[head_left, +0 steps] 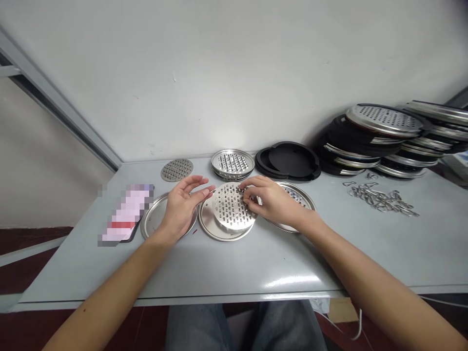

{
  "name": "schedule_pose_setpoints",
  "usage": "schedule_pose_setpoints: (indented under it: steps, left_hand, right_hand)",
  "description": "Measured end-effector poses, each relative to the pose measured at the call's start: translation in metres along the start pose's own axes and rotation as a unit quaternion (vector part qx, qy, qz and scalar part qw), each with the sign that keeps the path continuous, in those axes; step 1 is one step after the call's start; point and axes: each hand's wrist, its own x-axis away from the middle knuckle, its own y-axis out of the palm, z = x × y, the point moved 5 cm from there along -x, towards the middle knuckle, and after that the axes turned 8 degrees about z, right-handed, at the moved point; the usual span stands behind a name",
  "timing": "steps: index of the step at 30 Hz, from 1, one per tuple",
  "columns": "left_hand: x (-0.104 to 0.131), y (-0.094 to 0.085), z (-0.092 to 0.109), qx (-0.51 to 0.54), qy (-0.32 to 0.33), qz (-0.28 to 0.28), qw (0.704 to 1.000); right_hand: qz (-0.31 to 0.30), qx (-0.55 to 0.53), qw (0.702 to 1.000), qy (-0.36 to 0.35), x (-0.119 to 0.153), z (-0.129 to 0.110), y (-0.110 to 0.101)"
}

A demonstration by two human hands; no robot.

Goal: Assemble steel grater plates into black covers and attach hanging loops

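While its outline is round, the silvery disc (230,208) is densely perforated.

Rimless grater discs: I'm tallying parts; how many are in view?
2: one rimless grater disc between the left hand and right hand, over a round metal plate; another disc flat at the back left of the table. More may be hidden.

- A plain off-white wall (219,73), marked with small chips, rises behind the bench (234,273).
- The bench has a smooth, glossy pale-grey top; a bright light reflection (292,281) shows near its front edge.
- A grey diagonal frame bar (58,92) crosses the left side.
- Dark red tiled floor (146,326) shows below.
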Motion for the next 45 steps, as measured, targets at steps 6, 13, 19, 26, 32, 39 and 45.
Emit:
schedule_pose_setpoints:
  steps: [6, 13, 19, 26, 32, 39, 45]
  left_hand:
    - [-0.001, -0.001, -0.001, -0.008, -0.005, 0.001, 1.000]
    - [0.006, -0.002, 0.016, -0.199, 0.103, 0.027, 0.974]
    - [-0.006, -0.012, 0.004, -0.035, -0.068, 0.038, 0.996]
    - [-0.008, -0.013, -0.001, 0.083, -0.187, 0.022, 0.979]
    - [-0.005, -0.011, -0.003, 0.085, -0.197, 0.028, 0.976]
    - [-0.005, -0.012, -0.008, 0.060, -0.196, 0.040, 0.978]
    - [-0.008, -0.011, -0.008, 0.072, -0.179, 0.041, 0.980]
  right_hand:
    - [-0.014, 0.004, 1.000, -0.001, 0.001, -0.001, 0.003]
    - [-0.021, 0.015, 1.000, -0.013, 0.001, -0.002, 0.010]
    - [-0.025, 0.018, 0.999, -0.016, 0.002, -0.001, 0.014]
    - [-0.025, 0.007, 1.000, -0.017, 0.003, 0.000, 0.013]
    - [-0.030, 0.006, 0.999, -0.015, 0.003, -0.001, 0.013]
    - [-0.030, 0.007, 0.999, -0.017, 0.003, -0.001, 0.014]
    - [-0.032, 0.005, 0.999, -0.017, 0.003, -0.002, 0.014]
